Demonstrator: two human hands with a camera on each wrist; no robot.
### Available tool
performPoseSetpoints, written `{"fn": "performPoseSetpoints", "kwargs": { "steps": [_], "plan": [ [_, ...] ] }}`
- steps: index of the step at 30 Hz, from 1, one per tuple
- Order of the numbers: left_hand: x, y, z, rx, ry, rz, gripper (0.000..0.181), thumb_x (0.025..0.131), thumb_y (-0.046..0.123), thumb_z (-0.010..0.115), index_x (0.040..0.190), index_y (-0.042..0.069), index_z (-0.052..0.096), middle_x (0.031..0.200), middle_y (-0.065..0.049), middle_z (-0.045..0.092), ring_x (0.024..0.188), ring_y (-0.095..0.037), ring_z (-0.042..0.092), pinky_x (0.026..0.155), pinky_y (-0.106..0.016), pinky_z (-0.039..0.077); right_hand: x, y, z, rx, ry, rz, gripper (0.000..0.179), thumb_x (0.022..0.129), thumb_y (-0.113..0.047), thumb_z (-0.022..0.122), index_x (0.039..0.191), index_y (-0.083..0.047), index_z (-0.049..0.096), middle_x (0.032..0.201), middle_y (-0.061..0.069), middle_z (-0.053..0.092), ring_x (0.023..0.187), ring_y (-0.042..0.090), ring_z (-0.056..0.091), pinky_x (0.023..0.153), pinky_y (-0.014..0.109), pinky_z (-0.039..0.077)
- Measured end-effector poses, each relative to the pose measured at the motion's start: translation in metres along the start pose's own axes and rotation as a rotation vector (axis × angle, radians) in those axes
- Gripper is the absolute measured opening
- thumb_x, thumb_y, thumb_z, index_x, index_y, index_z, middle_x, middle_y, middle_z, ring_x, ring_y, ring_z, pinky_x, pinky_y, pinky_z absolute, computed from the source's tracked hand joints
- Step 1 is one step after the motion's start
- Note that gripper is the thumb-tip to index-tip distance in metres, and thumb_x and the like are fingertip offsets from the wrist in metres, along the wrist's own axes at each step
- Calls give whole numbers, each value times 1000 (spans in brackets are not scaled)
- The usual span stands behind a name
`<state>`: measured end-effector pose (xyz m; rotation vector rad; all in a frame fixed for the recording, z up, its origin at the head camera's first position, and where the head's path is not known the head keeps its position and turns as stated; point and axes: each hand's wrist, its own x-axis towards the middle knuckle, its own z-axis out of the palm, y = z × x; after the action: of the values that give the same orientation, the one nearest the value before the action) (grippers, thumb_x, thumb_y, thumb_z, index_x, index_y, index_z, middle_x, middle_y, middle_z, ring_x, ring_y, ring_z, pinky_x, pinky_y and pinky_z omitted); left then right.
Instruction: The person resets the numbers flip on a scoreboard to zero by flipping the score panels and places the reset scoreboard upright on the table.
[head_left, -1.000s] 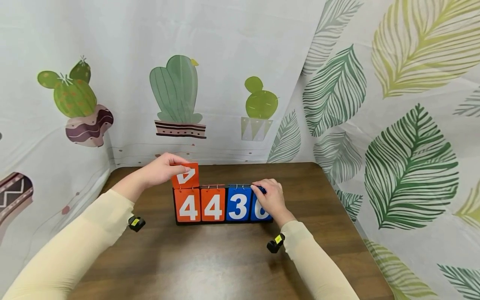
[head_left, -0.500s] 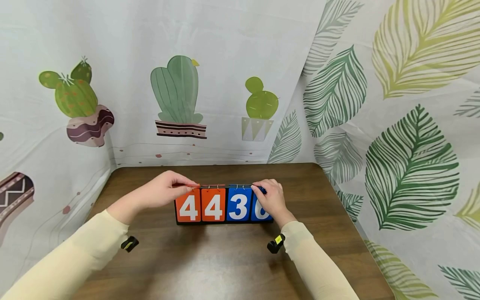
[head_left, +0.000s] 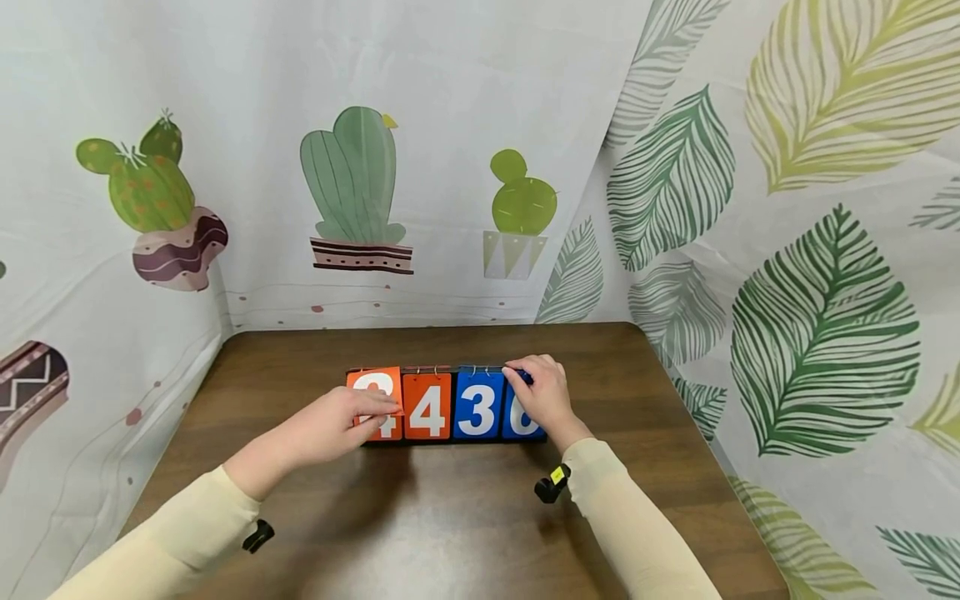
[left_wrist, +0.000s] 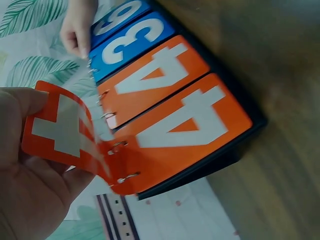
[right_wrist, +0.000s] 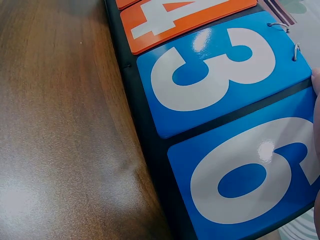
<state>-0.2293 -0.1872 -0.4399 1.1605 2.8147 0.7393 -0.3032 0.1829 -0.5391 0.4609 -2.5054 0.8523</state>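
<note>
A flip scoreboard (head_left: pixel 453 407) stands on the table, with two orange number cards on the left and two blue ones on the right. My left hand (head_left: pixel 318 427) pinches a loose orange card (head_left: pixel 394 385) at the leftmost stack, between thumb and fingers. In the head view this card hangs over the front, partly covering a 4; its own digit is partly hidden. The left wrist view shows the card (left_wrist: pixel 60 125) bent at its rings. At the other end, my right hand (head_left: pixel 546 398) grips the scoreboard's top edge, partly hiding the blue 6 (right_wrist: pixel 240 185).
The brown wooden table (head_left: pixel 480 517) extends in front of and on both sides of the scoreboard. Behind it hangs a white cloth (head_left: pixel 450 83) printed with cacti, and a leaf-patterned cloth (head_left: pixel 675 317) hangs on the right.
My left hand has brought an orange card from above the scoreboard forward and down over the front of the left stack. The right hand has stayed at the right end.
</note>
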Motion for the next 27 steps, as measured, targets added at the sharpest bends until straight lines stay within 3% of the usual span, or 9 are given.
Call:
{"fn": "performPoseSetpoints", "kwargs": {
  "steps": [4,9,18,21,27],
  "plan": [
    [-3,-3,14,136,40,97,28,96,10,69,123,10,76,124,-6,75,125,-32,67,107,-50,51,0,0,-1,0,-15,11,26,101,-39,65,113,-19,78,111,-1,77,109,21,62,93,43,44],
    [-9,-8,25,227,73,153,33,93,8,72,126,9,74,129,-10,73,126,-34,66,104,-52,52,1,-1,-1,5,-24,21,27,102,-39,64,114,-19,78,112,-1,77,110,21,61,95,44,44],
    [-21,-18,26,142,146,179,33,91,7,75,123,12,76,125,-5,75,119,-25,71,99,-46,57,2,1,-2,0,-22,12,27,102,-40,64,114,-20,77,112,-2,77,110,21,61,95,44,44],
    [-21,-19,28,168,167,196,33,88,7,77,121,13,77,123,-5,76,117,-26,72,98,-47,57,2,1,-2,1,-23,14,27,102,-40,64,114,-21,77,113,-2,77,111,21,61,96,44,44],
    [-24,-25,43,236,151,208,34,85,17,81,119,12,78,126,-7,75,123,-31,69,104,-52,53,0,0,-2,0,-39,22,28,102,-41,63,115,-20,77,114,-1,77,112,21,61,97,44,44]
  ]
}}
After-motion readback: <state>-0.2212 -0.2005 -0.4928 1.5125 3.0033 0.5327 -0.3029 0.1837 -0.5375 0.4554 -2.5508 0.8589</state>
